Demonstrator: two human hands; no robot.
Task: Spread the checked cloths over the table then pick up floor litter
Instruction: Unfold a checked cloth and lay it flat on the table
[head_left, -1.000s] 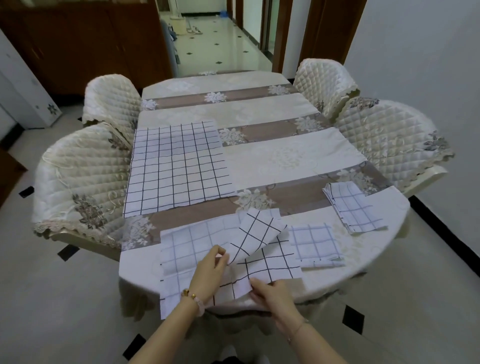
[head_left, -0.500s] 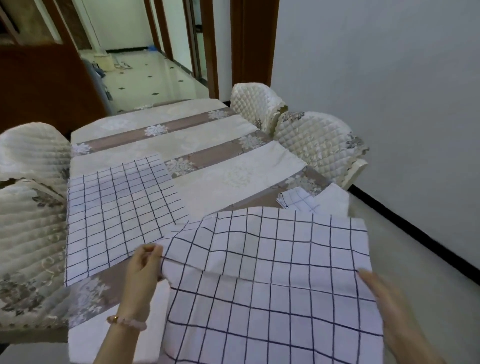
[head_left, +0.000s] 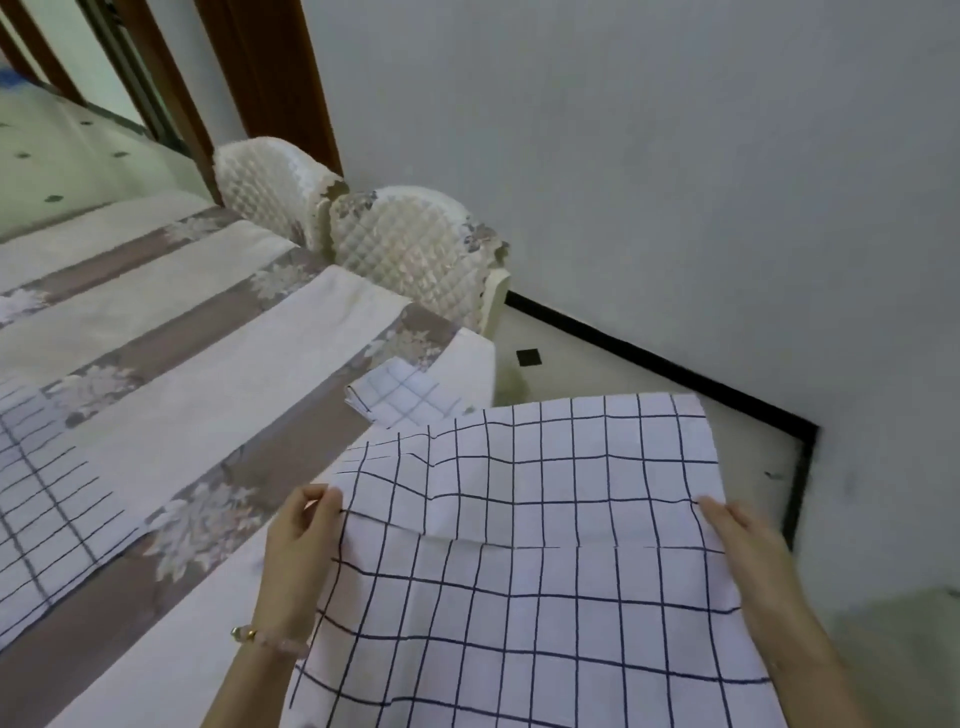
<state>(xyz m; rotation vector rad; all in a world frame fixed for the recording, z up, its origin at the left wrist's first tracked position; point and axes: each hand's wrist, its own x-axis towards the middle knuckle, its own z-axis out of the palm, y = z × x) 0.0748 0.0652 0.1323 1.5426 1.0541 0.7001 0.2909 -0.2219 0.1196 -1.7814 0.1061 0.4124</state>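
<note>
Folded cloth (head_left: 408, 402) lies on table (head_left: 208, 415), chairs (head_left: 415, 249) seemingly just behind.

Both bare forearms reach forward. The left hand (head_left: 304, 540), a beaded bracelet (head_left: 260, 638) at its wrist, pinches the left edge of the checked cloth (head_left: 519, 571) with curled fingers. The right hand (head_left: 748, 561) holds the right edge, fingers nearly straight, thumb hidden.

Lower centre-right of frame: checked cloth (head_left: 519, 571) held open. L hand (head_left: 304, 540) pinches its left edge, R hand (head_left: 748, 561) holds its right edge. Just above it, a folded cloth (head_left: 405, 397) lies near the table (head_left: 156, 322) corner. A spread cloth (head_left: 41, 499) lies at far left. Two quilted chairs (head_left: 415, 249) stand upper centre, by the wall.
</note>
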